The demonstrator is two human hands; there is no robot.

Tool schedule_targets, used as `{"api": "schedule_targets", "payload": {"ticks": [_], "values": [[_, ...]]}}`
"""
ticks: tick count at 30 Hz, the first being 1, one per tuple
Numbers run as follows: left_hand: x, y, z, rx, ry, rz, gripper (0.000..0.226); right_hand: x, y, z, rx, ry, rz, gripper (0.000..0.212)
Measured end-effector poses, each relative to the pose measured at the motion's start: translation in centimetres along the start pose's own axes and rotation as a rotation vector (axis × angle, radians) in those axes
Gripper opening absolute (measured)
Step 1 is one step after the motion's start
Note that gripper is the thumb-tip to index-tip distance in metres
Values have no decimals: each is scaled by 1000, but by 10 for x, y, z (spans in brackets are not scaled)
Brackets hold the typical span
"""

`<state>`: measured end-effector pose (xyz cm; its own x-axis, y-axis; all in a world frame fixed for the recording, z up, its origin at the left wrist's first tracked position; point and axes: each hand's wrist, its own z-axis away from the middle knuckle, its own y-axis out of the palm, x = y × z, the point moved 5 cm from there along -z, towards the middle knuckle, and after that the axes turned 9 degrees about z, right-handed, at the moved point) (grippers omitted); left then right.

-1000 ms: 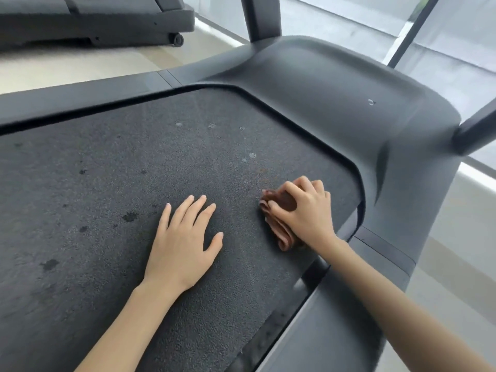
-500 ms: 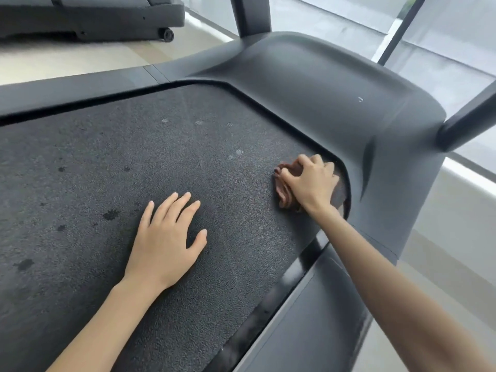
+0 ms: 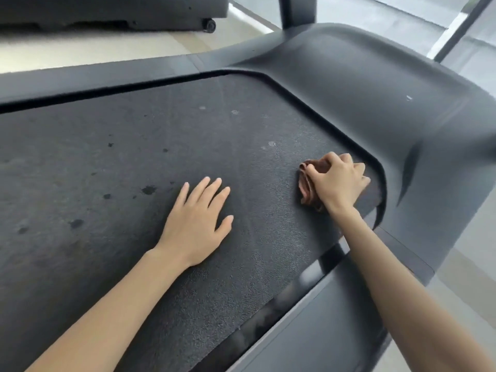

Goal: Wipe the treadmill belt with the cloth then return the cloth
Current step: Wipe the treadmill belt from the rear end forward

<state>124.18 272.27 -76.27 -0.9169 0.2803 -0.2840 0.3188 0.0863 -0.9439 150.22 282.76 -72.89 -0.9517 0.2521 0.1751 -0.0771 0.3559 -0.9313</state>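
Belt (image 3: 134, 157) by the hood (image 3: 375, 89): left fingers (image 3: 201, 193) flat, right fingers (image 3: 332, 160) seemingly clutching cloth (image 3: 306, 185).

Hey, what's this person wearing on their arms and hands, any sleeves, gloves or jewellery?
Nothing visible: the left hand and right hand are bare, with no gloves, rings or wristbands, and both forearms are uncovered to the frame's edge.

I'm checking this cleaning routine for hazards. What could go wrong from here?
1. The right hand grips the bunched brown cloth beside the curved gap where the dark textured treadmill belt meets the grey plastic cover; cloth or fingers might catch there.
2. The left hand rests flat on the belt; if it rolls, support may slip.
3. Dark spots beside the left hand may go unwiped.
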Motion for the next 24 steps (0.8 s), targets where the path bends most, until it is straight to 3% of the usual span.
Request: {"api": "schedule_targets", "payload": {"ticks": [4, 14, 18, 24], "values": [[14, -18, 36, 18, -5, -41, 60, 55, 5, 18, 33, -205, -37, 38], [72, -74, 210, -23, -388, -87, 56, 223, -13, 156, 86, -751, -253, 33], [91, -88, 249, -76, -521, -120, 55, 270, -25, 214, 136, -876, -250, 34], [127, -113, 344, -126, -683, -150, 58, 318, -38, 285, 192, -916, -245, 35]]}}
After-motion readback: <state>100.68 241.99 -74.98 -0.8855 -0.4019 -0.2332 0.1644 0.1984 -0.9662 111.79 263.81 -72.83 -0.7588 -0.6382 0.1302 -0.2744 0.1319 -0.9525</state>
